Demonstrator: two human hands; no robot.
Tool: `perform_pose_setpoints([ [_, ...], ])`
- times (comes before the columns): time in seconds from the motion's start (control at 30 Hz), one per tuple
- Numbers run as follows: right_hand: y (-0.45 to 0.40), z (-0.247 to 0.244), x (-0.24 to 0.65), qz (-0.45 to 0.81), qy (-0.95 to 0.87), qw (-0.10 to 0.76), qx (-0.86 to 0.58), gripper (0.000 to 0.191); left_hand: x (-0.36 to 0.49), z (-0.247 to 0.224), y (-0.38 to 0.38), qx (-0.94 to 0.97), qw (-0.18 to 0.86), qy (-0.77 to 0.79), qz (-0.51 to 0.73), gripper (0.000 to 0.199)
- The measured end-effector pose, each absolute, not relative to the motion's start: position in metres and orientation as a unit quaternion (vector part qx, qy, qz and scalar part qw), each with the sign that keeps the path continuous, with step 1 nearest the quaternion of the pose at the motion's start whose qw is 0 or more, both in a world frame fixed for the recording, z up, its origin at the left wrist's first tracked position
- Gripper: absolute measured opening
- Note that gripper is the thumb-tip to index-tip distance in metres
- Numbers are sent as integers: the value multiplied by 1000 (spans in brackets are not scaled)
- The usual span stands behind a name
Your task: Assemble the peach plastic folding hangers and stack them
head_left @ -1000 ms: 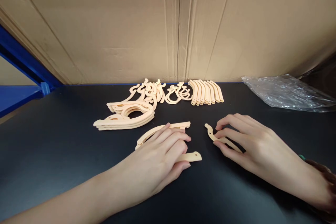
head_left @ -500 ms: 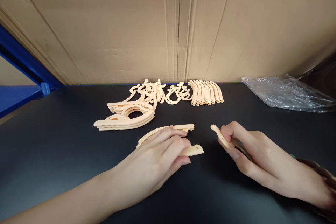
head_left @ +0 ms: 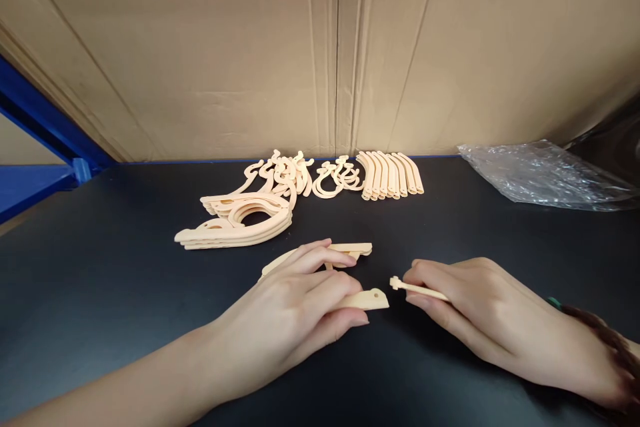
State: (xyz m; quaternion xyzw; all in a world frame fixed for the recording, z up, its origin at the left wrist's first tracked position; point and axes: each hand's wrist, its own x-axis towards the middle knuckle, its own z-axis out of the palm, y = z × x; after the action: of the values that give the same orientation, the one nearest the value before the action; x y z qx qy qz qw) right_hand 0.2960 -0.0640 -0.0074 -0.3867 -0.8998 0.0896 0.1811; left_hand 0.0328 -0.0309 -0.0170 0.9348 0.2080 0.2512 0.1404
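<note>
Beige plastic parts of folding clothes hangers lie before me. My left hand (head_left: 305,303) is closed over a hanger body (head_left: 371,299), whose near arm, with a small hole in its end, juts out to the right beside my thumb. Its far arm (head_left: 353,249) shows beyond my fingers; the middle is hidden under the hand. To the right, my right hand (head_left: 470,310) pinches a thin hanger hook (head_left: 417,290) between thumb and fingers. The hook's knobbed end points left, a short gap from the hanger arm; its rest is hidden in the hand.
A stack of hanger bodies (head_left: 233,235) lies left of centre on the black table (head_left: 125,293). Behind it are a heap of hooks (head_left: 290,173), more hooks (head_left: 327,183) and a row of curved arms (head_left: 393,175). A clear plastic bag (head_left: 545,173) sits at the back right, before cardboard (head_left: 240,53).
My right hand has moved slightly left and lower, turning the hook so its knobbed end faces the hanger body. My left hand keeps its hold and has tilted the near arm slightly.
</note>
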Motion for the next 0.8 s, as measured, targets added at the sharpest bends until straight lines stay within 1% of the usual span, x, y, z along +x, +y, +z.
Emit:
perform_pose_setpoints([
  [0.1, -65, -7, 293, 85, -903, 177, -383, 27, 33, -16, -30, 934, 144, 208, 253, 21],
  [0.4, -69, -7, 290, 102, -908, 158, -375, 25, 35, -16, -32, 941, 123, 198, 244, 17],
  [0.57, -70, -6, 289, 101, -910, 148, -373, 27, 36, -15, -34, 938, 114, 198, 259, 18],
  [0.8, -74, -9, 292, 137, -920, 126, -345, 38, 36, -12, -33, 945, 106, 192, 243, 17],
])
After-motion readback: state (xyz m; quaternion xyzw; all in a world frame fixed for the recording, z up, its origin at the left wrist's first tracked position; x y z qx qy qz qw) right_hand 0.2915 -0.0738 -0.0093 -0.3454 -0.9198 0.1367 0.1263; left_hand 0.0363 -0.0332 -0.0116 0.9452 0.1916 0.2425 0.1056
